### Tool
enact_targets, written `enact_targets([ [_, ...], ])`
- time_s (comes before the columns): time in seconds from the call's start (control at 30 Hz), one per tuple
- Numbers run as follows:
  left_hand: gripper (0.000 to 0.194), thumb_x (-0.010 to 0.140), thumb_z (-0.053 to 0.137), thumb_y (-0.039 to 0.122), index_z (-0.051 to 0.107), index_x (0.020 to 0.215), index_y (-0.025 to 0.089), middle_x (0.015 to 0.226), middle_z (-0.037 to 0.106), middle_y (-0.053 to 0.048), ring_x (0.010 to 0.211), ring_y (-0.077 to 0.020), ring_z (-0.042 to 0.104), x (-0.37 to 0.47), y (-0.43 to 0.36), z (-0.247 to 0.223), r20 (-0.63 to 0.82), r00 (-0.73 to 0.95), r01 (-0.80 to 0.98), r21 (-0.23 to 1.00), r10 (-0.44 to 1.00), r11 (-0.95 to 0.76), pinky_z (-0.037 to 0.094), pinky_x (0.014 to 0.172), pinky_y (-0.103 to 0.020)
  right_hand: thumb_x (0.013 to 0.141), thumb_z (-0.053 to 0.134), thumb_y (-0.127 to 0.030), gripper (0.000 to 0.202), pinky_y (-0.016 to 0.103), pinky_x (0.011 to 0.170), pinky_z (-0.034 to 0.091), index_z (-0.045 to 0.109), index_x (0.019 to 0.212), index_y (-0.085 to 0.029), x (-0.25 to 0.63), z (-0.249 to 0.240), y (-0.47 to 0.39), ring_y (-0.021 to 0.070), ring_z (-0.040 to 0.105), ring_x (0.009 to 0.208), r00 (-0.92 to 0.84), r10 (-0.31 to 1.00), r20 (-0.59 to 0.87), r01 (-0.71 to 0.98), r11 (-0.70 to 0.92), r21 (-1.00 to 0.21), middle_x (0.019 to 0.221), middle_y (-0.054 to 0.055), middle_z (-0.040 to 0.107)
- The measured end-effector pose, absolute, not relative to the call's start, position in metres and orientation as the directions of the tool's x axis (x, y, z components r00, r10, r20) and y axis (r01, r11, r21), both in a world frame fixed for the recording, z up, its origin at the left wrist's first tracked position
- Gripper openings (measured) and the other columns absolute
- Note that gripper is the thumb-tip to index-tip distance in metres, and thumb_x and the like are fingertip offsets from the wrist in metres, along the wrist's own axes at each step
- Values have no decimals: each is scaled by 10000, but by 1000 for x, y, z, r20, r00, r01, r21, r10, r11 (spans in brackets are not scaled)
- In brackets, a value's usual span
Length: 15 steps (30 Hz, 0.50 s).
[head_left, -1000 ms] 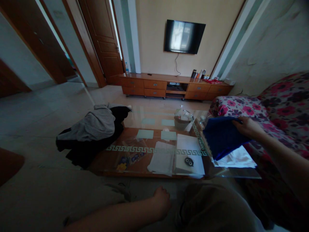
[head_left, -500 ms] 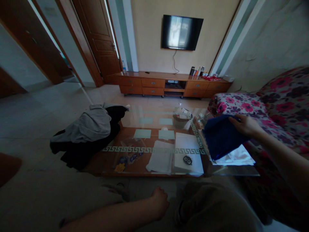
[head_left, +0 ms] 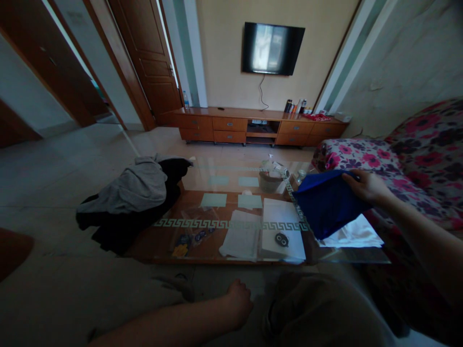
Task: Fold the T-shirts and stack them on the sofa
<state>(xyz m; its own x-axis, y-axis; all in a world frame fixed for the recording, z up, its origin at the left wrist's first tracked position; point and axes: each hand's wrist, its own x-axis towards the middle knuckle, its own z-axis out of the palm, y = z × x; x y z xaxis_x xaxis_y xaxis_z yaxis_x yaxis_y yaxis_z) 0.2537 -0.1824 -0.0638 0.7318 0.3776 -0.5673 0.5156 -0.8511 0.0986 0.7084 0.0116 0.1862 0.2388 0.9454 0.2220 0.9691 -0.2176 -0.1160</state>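
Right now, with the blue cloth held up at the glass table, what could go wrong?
1. Slip: the right hand grips the blue cloth near one edge, so it might sag or slide free.
2. Drag: the blue cloth overlaps the white cloth in view; contact is unclear, but a low sweep could shift it.
3. Knock: the glass jar appears just beyond the blue cloth; a swing that way may tip it.

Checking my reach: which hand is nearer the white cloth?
Right. The right hand is close by, holding the blue cloth that partly hides the white cloth; the left hand is well to its left, short of the glass table.
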Motion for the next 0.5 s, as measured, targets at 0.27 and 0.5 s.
enact_targets([
  [0.27,334,830,687,448,766,1070,231,1125,726,-176,1102,-359,665,255,-183,-65,-593,712,521,89,375,-849,460,932,-550,1036,421,-491,472,354,822,399,623,1287,-145,772,135,7,301,648,1009,352,930,106,936,-352,-18,1189,246,681],
  [0.5,358,873,649,445,754,1112,199,1158,718,-182,1123,-352,656,256,-181,-63,-620,699,508,80,356,-857,459,944,-530,1011,415,-541,535,383,816,428,654,1254,-128,829,86,0,339,654,1056,473,878,70,881,-473,-23,1189,281,674],
])
